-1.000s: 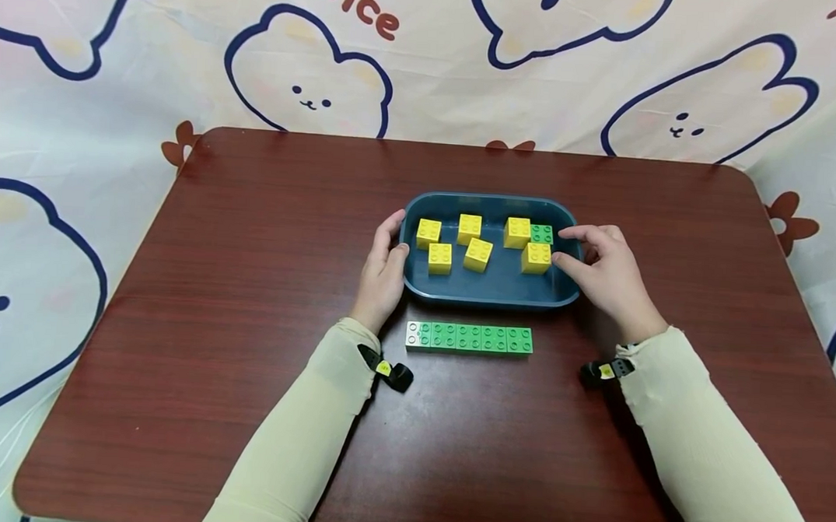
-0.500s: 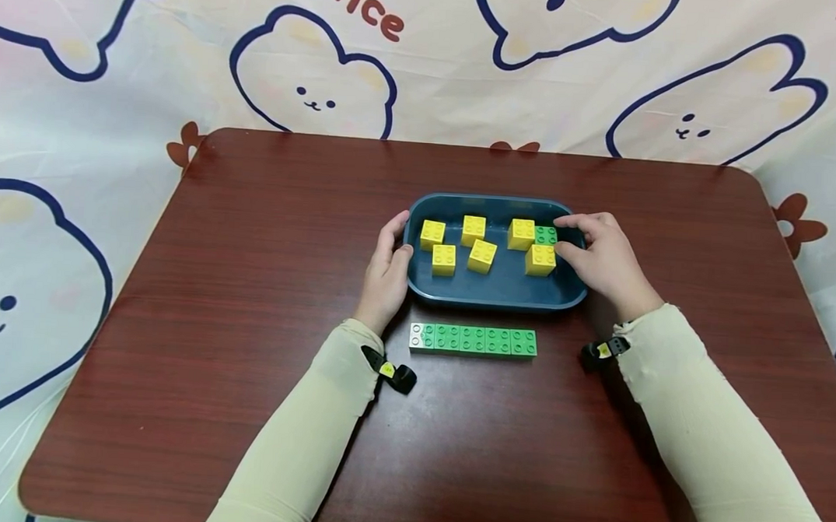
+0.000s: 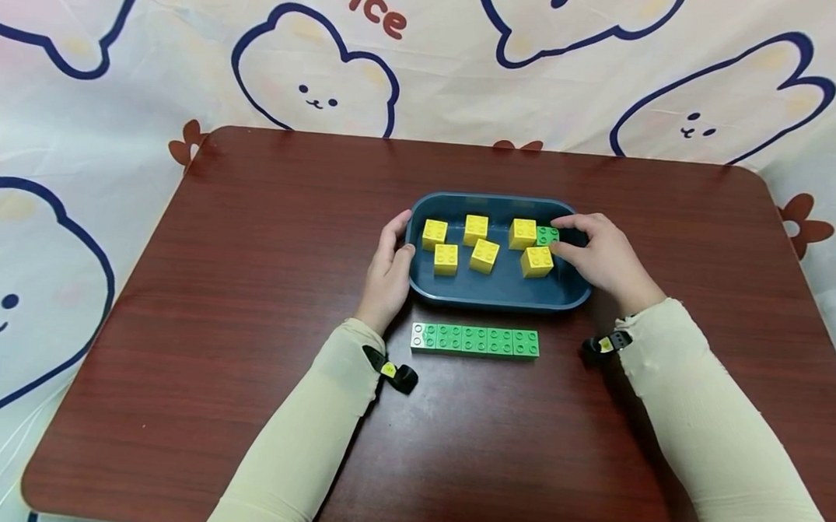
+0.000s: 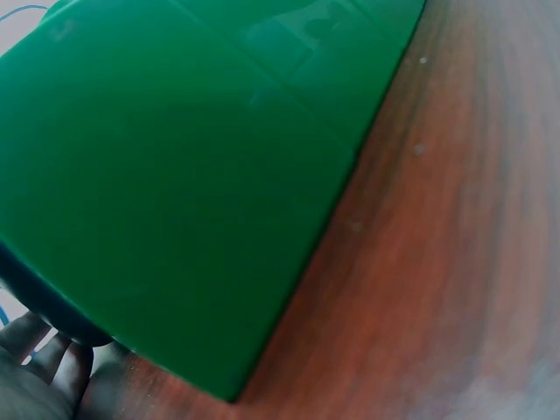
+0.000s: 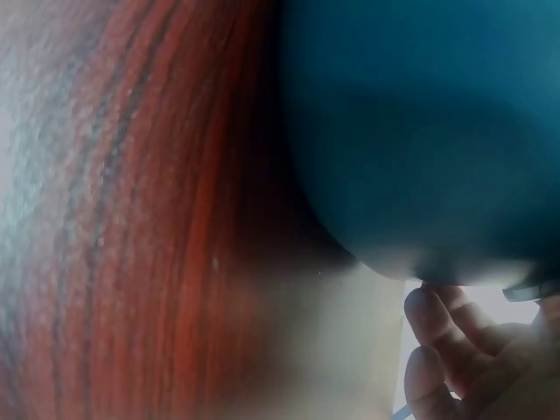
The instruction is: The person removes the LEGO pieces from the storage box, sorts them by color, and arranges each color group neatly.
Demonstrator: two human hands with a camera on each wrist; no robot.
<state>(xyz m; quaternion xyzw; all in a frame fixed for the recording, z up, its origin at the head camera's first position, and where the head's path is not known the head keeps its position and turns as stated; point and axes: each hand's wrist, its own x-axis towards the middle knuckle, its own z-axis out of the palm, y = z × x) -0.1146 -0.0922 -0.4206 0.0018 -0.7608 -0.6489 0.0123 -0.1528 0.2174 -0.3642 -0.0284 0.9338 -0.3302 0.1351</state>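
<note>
A dark blue tray (image 3: pixel 500 294) holds several yellow bricks (image 3: pixel 484 256) and a green brick (image 3: pixel 547 235). At the tray's left end my left hand (image 3: pixel 386 279) holds its side, fingers and thumb against the outer edge. My right hand (image 3: pixel 603 257) reaches over the right rim, with thumb and index finger pinching the green brick from its near and far sides. Another yellow brick (image 3: pixel 537 262) sits right by that thumb, slightly turned. In front of the tray lies a row of joined bricks (image 3: pixel 475 340), green with a pale left end. It looms large in the left wrist view.
The brown wooden table (image 3: pixel 265 231) carries everything. A pale curtain (image 3: pixel 440 75) printed with cartoon animals hangs behind it. Each wrist wears a strap with a small black camera, such as the left wrist camera (image 3: pixel 403 379).
My right thumb and index finger have moved left into the tray and closed around the green brick. The yellow brick beside the thumb has turned and shifted slightly left. My left hand stays put.
</note>
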